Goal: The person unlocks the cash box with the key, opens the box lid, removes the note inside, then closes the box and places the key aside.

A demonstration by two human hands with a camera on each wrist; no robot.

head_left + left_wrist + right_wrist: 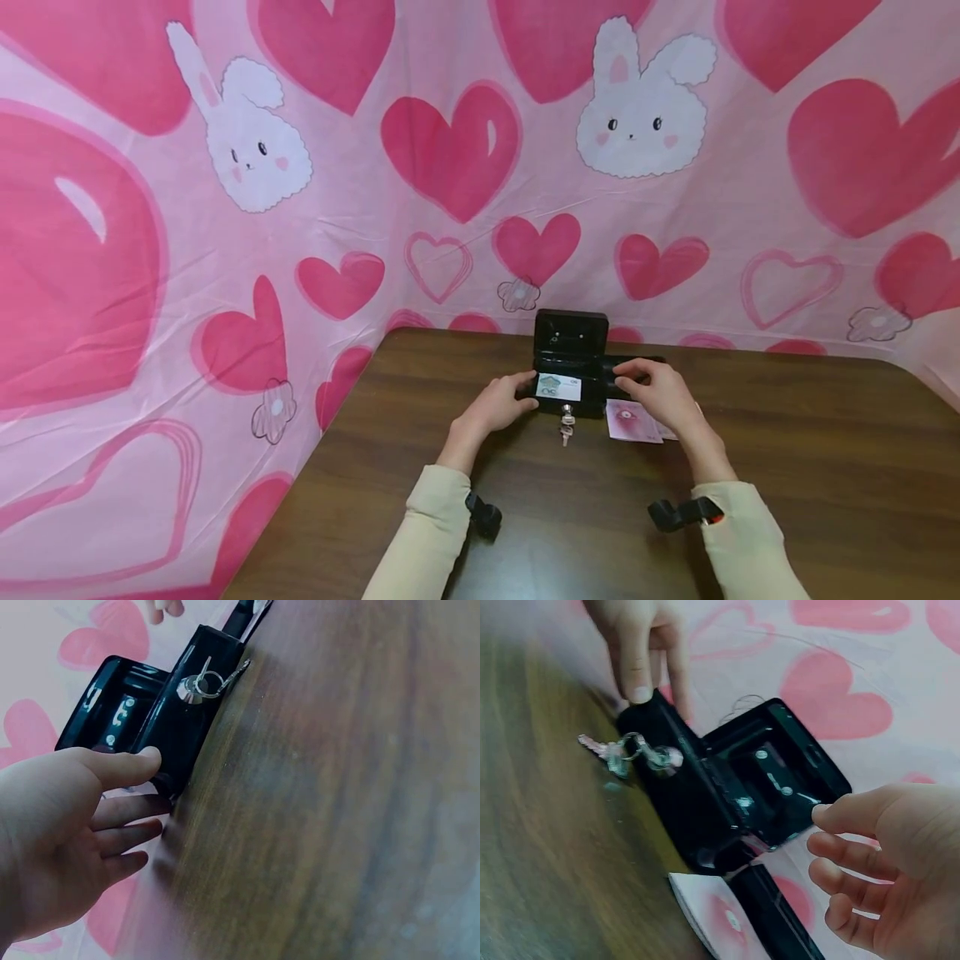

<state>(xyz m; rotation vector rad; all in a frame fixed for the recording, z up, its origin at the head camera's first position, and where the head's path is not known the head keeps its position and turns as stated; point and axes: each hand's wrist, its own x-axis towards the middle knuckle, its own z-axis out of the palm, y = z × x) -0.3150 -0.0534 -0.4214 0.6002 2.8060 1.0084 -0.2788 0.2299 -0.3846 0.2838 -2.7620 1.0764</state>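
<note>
A: Nearest item: keys (566, 426) hanging from the front lock of the black cash box (570, 367), one in the lock, others dangling on the ring onto the table (787, 467). Any writing?

B: A white card (558, 387) lies in the box's open top with a small printed mark, too small to read. At 3 o'clock of the keys, pink slips (633, 421) lie flat on the wood.

A: The box?

B: Small, glossy black metal, lid raised upright at 12 o'clock, sitting at the table's far edge against the heart-and-bunny cloth (450, 167).

A: Hands?

B: Left hand (498, 404) at the box's 9 o'clock corner, thumb touching the front edge, fingers straight and loose. Right hand (660, 392) at 3 o'clock, fingers relaxed, part spread; whether it grips the black tray (626, 371) there, I cannot tell.
</note>
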